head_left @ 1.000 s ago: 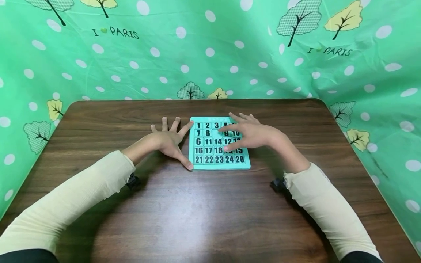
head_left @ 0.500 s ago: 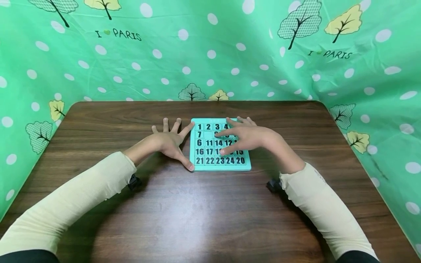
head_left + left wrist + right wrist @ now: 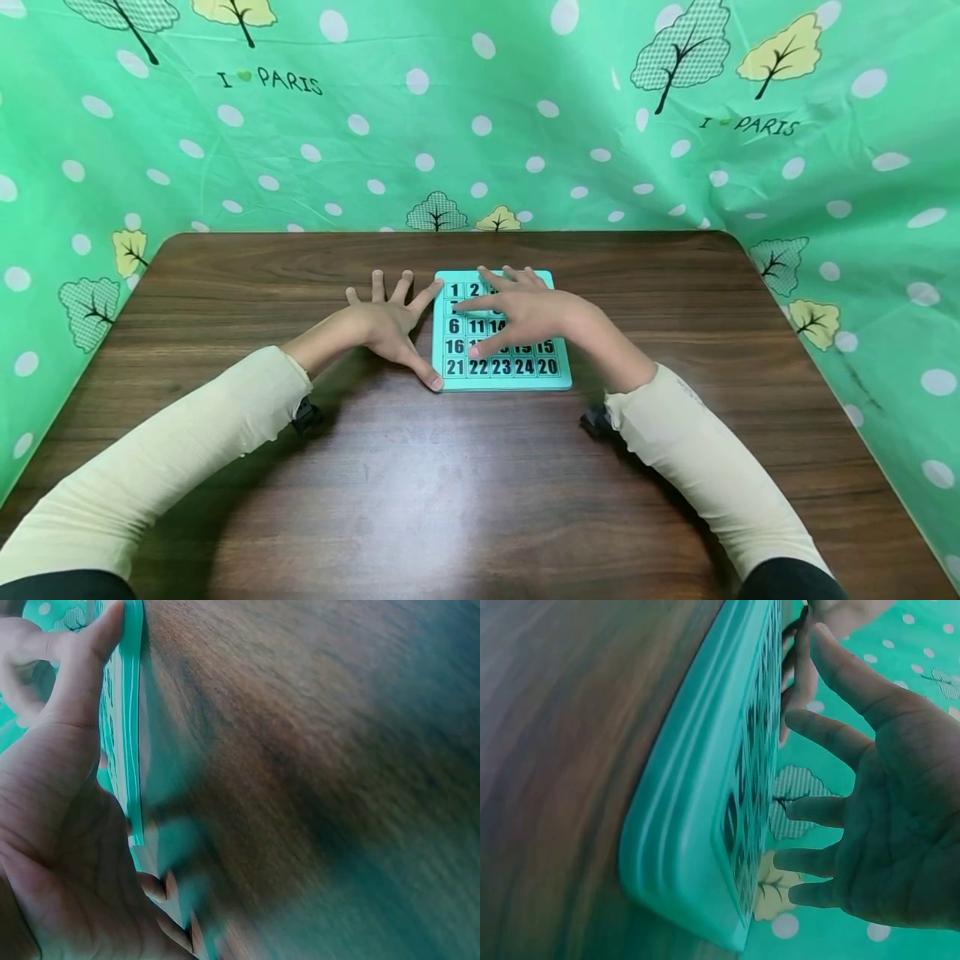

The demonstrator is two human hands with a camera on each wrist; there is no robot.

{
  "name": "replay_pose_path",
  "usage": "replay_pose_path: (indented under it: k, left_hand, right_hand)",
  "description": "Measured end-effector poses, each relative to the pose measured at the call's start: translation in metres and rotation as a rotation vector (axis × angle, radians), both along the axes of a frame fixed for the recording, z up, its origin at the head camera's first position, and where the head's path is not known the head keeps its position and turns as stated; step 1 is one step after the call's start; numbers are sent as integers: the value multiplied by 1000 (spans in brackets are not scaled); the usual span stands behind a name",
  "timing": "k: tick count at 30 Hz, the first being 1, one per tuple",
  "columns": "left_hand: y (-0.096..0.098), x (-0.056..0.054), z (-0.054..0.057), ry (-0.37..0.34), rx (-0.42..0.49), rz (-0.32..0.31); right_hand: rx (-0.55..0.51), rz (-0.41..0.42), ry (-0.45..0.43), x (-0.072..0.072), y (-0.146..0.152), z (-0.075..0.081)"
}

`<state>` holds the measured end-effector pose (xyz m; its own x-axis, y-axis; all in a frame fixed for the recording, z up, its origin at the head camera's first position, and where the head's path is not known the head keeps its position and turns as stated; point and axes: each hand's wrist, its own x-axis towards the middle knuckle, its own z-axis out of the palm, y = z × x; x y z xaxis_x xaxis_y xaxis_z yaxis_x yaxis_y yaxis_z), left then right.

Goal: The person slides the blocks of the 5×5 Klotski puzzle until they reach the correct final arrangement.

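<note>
A turquoise number slide puzzle [image 3: 502, 385] lies flat on the wooden table, its square tiles printed with black numbers. My left hand [image 3: 386, 325] is spread at its left side, thumb at the near left corner and index finger at the far left corner. Over the upper part of the puzzle is my right hand [image 3: 525, 315], fingers extended, the index fingertip at the 7 tile in the second row. Its palm and fingers hide several upper tiles. In the right wrist view, the right fingers stand out straight above the tiled face of the puzzle [image 3: 686, 825].
The brown wooden table [image 3: 420, 500] spreads around the puzzle. Behind it hangs a green curtain [image 3: 480, 83] with white dots and tree prints. A dark wrist device [image 3: 597, 422] sits under the right cuff.
My right hand has moved left across the puzzle, its index finger going from the third column to the first. The 8 tile has slid one place right. My left hand stays put.
</note>
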<state>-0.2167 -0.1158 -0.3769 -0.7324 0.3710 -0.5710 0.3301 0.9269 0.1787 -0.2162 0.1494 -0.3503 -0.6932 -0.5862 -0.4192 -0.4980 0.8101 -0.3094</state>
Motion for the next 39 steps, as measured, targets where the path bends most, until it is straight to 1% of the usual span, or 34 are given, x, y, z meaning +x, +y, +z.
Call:
replay_pose_path:
  k: [4,9,12,16,18,21,24,29,33,35,36,39]
  left_hand:
    - [0,0,-1,-1,-2,-1]
    - [0,1,0,-8,5,0]
    - [1,1,0,-8,7,1]
    - [0,1,0,-5,3,3]
    - [0,0,-1,-5,0,3]
    - [0,0,0,-6,-6,1]
    - [0,1,1,-7,-11,-2]
    - [0,-1,0,-14,-10,4]
    - [0,-1,1,-14,-3,3]
    - [0,-1,2,-16,-1,3]
    - [-2,-3,-2,-4,8,-5]
    - [-2,-4,-2,-6,10,-5]
  right_hand:
    - [36,-6,-11,-1,-3,-1]
    - [61,-43,-5,0,11,1]
    - [55,-46,10,0,17,1]
    - [1,-3,6,4,14,1]
    - [-27,26,-17,6,9,1]
    - [-38,52,-46,9,4,-1]
    - [-7,38,-34,8,0,-2]
    - [42,13,21,0,-3,-3]
    - [58,2,30,-4,-4,-4]
    - [51,-3,28,-4,-3,-4]
    - [43,-5,24,-4,-2,-3]
    - [17,-12,23,-1,6,-2]
